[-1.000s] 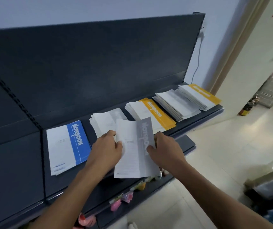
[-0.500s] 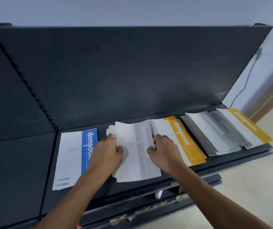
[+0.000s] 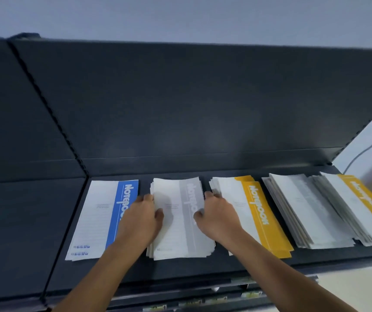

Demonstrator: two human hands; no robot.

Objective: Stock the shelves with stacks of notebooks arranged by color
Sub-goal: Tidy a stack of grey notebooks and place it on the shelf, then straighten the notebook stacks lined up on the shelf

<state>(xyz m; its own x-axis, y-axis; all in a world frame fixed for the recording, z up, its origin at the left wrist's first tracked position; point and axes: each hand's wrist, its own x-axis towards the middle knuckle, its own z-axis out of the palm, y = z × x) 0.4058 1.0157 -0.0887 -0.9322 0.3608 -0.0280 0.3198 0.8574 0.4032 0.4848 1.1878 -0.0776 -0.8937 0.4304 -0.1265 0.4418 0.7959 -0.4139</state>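
A stack of grey-striped notebooks lies flat on the dark shelf. My left hand grips its left edge, thumb on top of the cover. My right hand grips its right edge the same way. Left of it lie blue-striped notebooks, partly under my left wrist. Right of it sits a yellow-striped stack, then a fanned grey stack, then another yellow-striped stack at the far right.
The dark back panel rises behind the shelf, with a slotted upright at the left. A neighbouring shelf section is left of the upright. A lower shelf edge with price tags shows below. A cable hangs on the wall.
The grey notebook came down from mid-air onto the grey stack, and both hands followed it and now hold the stack's sides. The view swung left and closer to the shelf.
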